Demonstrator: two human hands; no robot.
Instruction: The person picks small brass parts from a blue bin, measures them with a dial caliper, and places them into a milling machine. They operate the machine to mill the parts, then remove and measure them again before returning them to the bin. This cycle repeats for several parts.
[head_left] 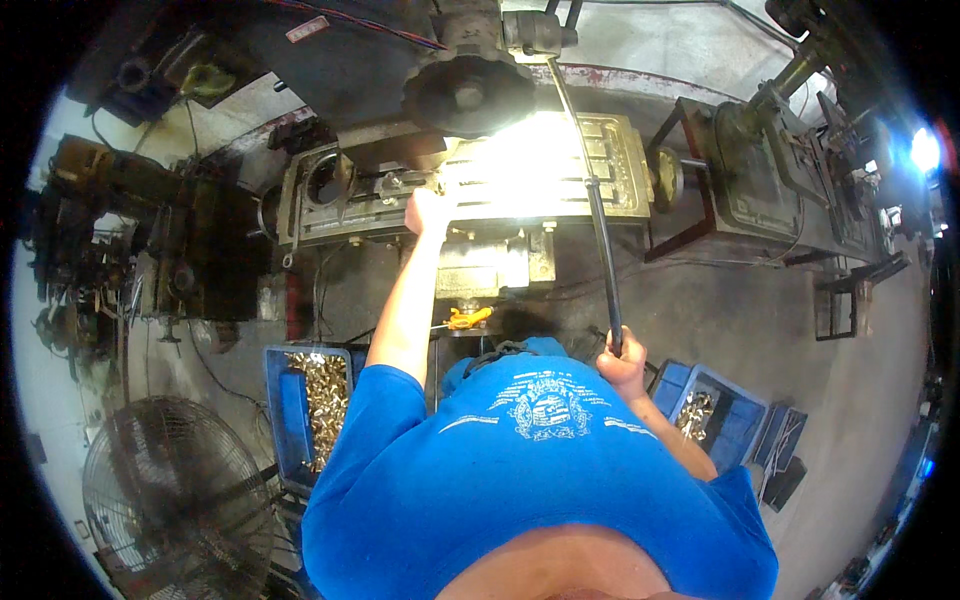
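Note:
My right hand (624, 366) is wrapped round the black lower end of a long lever (603, 240), which slopes up to the head of a milling machine. Stretched forward, my left hand (429, 212) is closed at the near edge of the machine table (628, 170), beside a small metal fixture (392, 186). What its fingers grip is lost in glare and behind the hand. A dark round spindle part (468, 95) hangs over the table. Strong lamp light washes out the table's middle.
A blue bin (287, 470) of brass-coloured parts (326, 395) stands at my left, another blue bin (745, 410) with similar parts (695, 412) at my right. A yellow-orange tool (468, 319) lies below the table. A large fan (175, 490) stands lower left; another machine (765, 180) is at right.

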